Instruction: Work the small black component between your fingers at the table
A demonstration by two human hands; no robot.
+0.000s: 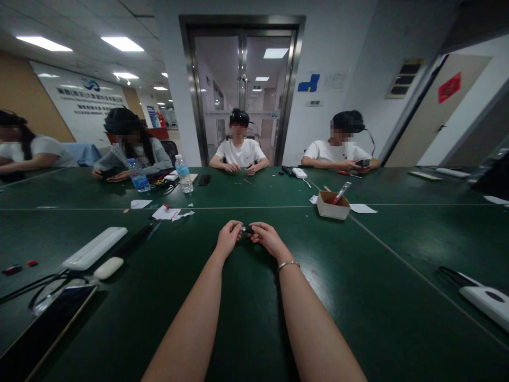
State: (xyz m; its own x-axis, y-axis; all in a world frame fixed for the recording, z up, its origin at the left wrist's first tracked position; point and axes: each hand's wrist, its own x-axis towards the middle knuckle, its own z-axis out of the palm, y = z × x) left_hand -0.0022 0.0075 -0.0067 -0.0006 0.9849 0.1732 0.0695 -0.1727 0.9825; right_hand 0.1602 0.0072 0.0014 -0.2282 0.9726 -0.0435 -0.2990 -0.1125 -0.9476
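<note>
Head view, and far left we've got a wall sign (89,98), its lettering too small for us to read surely; below, a phone (50,331) runs off the picture's edge. Our left hand (229,239) pinches the silver end of a small black piece (249,229) over the green table (246,307); our right hand (267,239) closes fingers on its dark end. Rightward, beyond, sits a box (332,211) near a table seam.
</note>
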